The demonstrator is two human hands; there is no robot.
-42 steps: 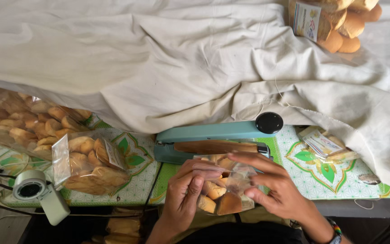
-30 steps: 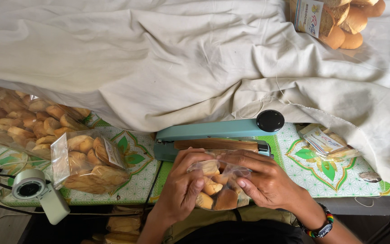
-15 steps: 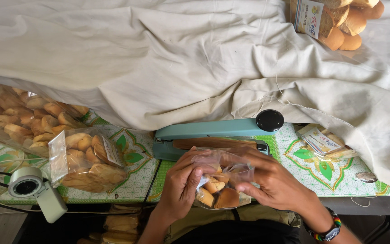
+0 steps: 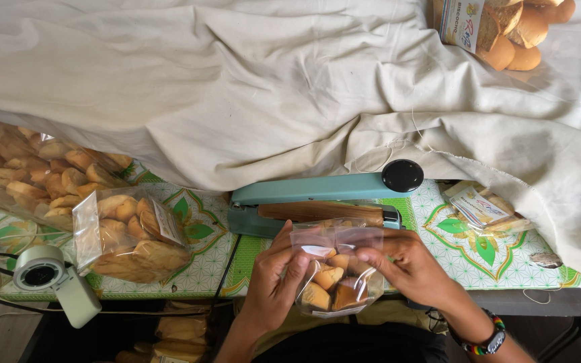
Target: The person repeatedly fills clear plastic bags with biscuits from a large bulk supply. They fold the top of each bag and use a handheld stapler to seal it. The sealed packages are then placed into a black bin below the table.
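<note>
My left hand (image 4: 274,282) and my right hand (image 4: 411,265) both pinch the top of a small clear plastic bag (image 4: 336,272) with a few golden biscuits in it. I hold it just in front of a teal heat sealer (image 4: 317,198) with a black round knob (image 4: 402,175) and a brown sealing strip. The bag's open mouth sits close to the sealer's front edge. A beaded bracelet (image 4: 485,339) is on my right wrist.
Filled biscuit bags (image 4: 129,232) lie at left on a green patterned tablecloth (image 4: 465,252). A big cream cloth (image 4: 270,87) covers the back. More packed biscuits (image 4: 499,27) sit top right, another pack (image 4: 482,205) at right. A white tape dispenser (image 4: 52,275) is lower left.
My hands have lifted the small bag a little and shifted their grip along its top edge, flattening the mouth. The view has drifted slightly.
</note>
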